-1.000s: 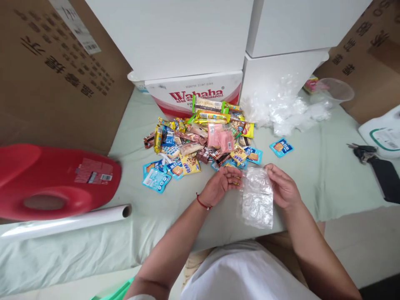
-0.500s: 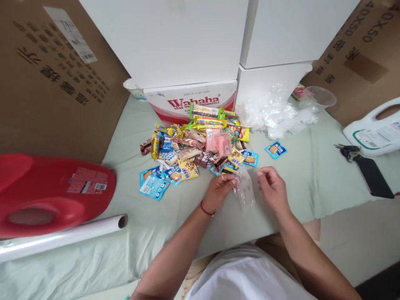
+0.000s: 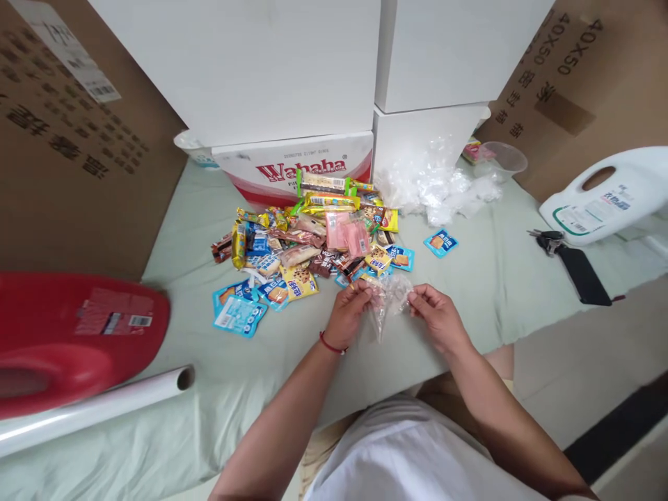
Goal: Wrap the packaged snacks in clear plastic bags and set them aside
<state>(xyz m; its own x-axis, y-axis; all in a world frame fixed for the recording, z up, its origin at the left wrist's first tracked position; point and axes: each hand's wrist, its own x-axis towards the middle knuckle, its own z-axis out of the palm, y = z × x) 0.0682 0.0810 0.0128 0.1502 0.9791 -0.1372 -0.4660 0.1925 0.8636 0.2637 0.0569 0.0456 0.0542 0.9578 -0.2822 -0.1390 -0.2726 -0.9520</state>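
Note:
A small clear plastic bag (image 3: 383, 309) is stretched between my two hands, over the near part of the cloth-covered table. My left hand (image 3: 351, 313) pinches its left edge, a red string bracelet at the wrist. On the other side my right hand (image 3: 437, 319) grips the bag's right edge between thumb and fingers. Just beyond lies a heap of wrapped snacks, among them pink packets (image 3: 348, 235), a yellow cookie packet (image 3: 299, 282) and blue packets (image 3: 240, 316). One blue packet (image 3: 441, 243) lies apart, to the right of the heap.
Behind the heap stand a Wahaha carton (image 3: 292, 163) and a pile of clear plastic bags (image 3: 435, 184). A red jug (image 3: 78, 334) and a white roll (image 3: 104, 407) are at the left. To the right are a white jug (image 3: 605, 198), keys (image 3: 547, 241) and a black phone (image 3: 583, 273).
My right hand has moved left and taken hold of the bag's other edge. The bag, earlier hanging from my left hand alone, is now spread between both. The whole view has shifted slightly.

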